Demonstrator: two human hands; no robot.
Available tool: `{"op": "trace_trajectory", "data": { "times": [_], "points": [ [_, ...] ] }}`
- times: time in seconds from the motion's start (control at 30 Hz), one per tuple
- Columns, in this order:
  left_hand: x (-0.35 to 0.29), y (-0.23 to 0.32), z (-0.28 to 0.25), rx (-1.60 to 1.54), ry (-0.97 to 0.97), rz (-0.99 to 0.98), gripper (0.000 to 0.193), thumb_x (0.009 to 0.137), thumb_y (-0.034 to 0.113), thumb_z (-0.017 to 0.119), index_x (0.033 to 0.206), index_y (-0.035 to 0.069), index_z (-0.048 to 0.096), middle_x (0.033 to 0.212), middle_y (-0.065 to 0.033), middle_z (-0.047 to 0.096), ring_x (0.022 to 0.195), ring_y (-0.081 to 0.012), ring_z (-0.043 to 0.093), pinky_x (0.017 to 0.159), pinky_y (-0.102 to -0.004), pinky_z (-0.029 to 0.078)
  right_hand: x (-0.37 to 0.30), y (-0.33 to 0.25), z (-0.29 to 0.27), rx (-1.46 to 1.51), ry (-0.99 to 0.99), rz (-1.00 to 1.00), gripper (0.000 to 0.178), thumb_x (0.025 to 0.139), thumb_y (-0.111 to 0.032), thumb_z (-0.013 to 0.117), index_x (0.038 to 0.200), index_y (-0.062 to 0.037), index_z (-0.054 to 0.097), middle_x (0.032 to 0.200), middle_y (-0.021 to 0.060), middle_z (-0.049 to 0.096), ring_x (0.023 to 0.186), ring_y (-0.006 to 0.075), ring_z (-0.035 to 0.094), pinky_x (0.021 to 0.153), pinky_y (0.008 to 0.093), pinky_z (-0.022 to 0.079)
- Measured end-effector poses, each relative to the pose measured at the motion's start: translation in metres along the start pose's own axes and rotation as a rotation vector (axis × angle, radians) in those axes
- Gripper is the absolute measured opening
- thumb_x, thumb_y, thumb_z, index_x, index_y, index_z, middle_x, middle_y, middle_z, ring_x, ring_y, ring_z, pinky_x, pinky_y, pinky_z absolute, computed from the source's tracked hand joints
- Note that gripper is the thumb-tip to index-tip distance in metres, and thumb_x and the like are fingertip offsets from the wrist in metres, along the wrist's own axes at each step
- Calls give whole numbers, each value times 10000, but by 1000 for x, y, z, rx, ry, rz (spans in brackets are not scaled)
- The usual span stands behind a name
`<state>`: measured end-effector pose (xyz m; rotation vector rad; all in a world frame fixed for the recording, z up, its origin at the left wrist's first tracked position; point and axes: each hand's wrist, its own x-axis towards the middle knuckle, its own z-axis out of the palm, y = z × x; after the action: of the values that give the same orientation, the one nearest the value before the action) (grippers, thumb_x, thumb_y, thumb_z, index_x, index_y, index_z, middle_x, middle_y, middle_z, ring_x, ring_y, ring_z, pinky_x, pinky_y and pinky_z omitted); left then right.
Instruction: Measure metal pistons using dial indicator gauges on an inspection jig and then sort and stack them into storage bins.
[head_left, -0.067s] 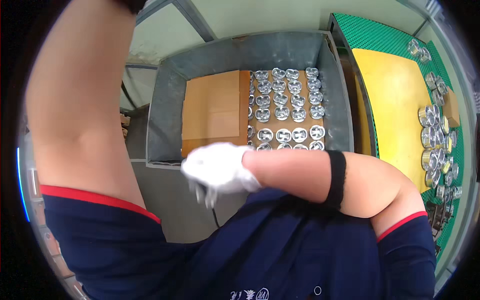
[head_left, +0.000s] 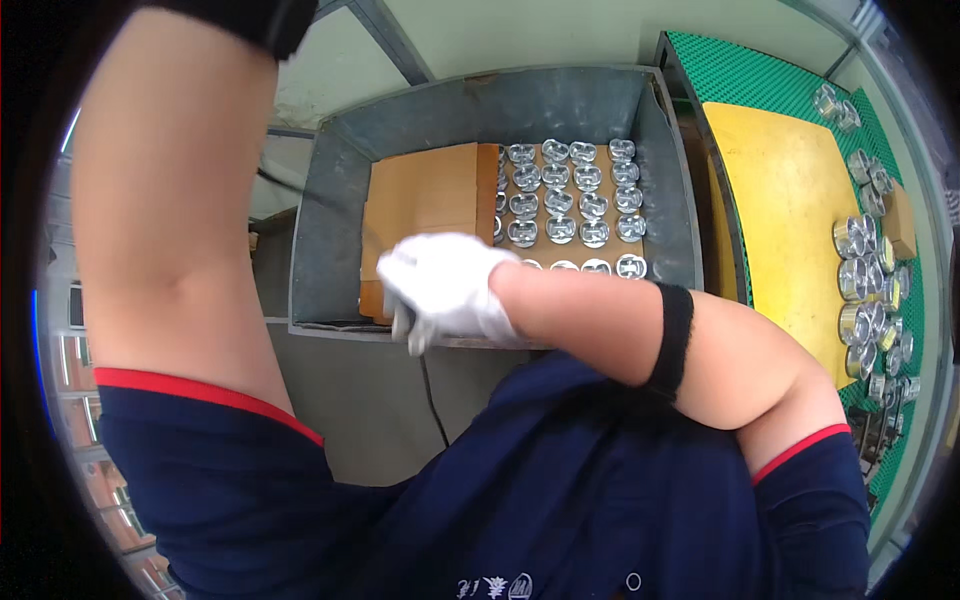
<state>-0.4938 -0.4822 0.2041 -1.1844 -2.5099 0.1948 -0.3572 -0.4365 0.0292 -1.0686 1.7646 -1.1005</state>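
My right hand [head_left: 445, 287], in a white glove, is in front of the near wall of a grey metal bin [head_left: 335, 185]. Its fingers are curled round a thin black cable [head_left: 434, 400] that hangs below them, with another dark stretch running up and left from the hand. The grip itself is partly hidden and slightly blurred. My left arm [head_left: 175, 180] reaches up past the upper left edge; a black band [head_left: 255, 22] shows there, but the hand is out of sight. Inside the bin, rows of silver pistons [head_left: 560, 202] stand on cardboard, beside a brown cardboard sheet [head_left: 425, 195].
To the right stands a bench with a green textured mat [head_left: 745, 70] and a yellow sheet [head_left: 780, 200]. More pistons [head_left: 853, 278] and a small cardboard block [head_left: 898, 225] sit along its far right side. Grey floor [head_left: 350, 420] shows below the bin.
My right hand has moved up a little, over the bin's near wall. My left arm has shifted slightly down, showing more of its black band. The cable's upper left stretch now shows.
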Motion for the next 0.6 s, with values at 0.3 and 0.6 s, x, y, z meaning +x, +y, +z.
{"op": "trace_trajectory", "data": {
  "times": [0.3, 0.6],
  "points": [
    [-31, 7, 10, -292, 2, 22, 417, 945, 381, 610, 1165, 34, 682, 1121, -170, 691, 1032, -271, 655, 925, -373, 513, 11, 26, -36, 426, 473, 245, 408, 1059, -284, 328, 1077, 20, 600, 1013, 160, 705, 794, 229, 692, 804, 341, 550],
    [-88, -53, 57, -986, 184, -642, 487, 956, 348, 648, 1277, -16, 601, 1144, -161, 692, 1067, -217, 646, 946, -369, 515, -22, 9, -59, 122, 301, 354, 459, 1021, -287, 347, 989, 13, 693, 873, 102, 746, 747, 188, 719, 744, 317, 559]
  ]
}}
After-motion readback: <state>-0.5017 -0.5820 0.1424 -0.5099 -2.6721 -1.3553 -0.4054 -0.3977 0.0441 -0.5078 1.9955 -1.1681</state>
